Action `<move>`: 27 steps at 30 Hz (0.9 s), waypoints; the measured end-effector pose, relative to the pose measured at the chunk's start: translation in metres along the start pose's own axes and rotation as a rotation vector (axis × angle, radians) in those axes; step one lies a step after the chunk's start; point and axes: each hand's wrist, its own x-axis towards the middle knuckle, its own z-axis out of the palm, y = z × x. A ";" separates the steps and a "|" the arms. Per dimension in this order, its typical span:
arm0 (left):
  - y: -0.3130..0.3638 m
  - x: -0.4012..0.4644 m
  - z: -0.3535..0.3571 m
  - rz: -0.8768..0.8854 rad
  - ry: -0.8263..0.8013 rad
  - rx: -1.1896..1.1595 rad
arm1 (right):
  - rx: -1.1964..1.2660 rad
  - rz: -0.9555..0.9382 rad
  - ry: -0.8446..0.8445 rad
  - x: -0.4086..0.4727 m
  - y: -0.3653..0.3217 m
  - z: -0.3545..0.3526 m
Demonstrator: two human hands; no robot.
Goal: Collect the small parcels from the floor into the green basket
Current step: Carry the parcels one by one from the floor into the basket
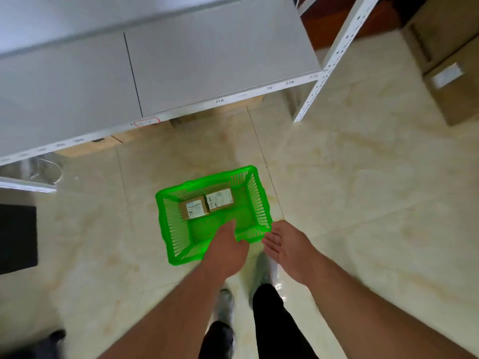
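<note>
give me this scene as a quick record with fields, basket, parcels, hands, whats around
basket: green basket on the tiled floor, in front of the shelf
parcels: two small parcels lying side by side in the basket, white labels up
left hand: left hand grips the basket's near rim
right hand: right hand open, palm up, beside the basket's near right corner, holding nothing
around: cardboard boxes on the floor at upper right

The green basket (pixel 255 200), a bright slotted plastic crate, stood upright on the tiled floor. Two small brown parcels (pixel 194 209) (pixel 219 199) with white labels lay flat inside, side by side and touching.
</note>
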 end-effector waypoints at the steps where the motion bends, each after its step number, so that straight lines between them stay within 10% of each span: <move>1: 0.006 -0.016 -0.004 0.014 0.001 -0.001 | -0.022 -0.020 0.003 -0.018 0.002 -0.005; 27: 0.006 -0.221 0.170 0.211 -0.381 0.377 | 0.144 -0.067 0.468 -0.219 0.263 -0.243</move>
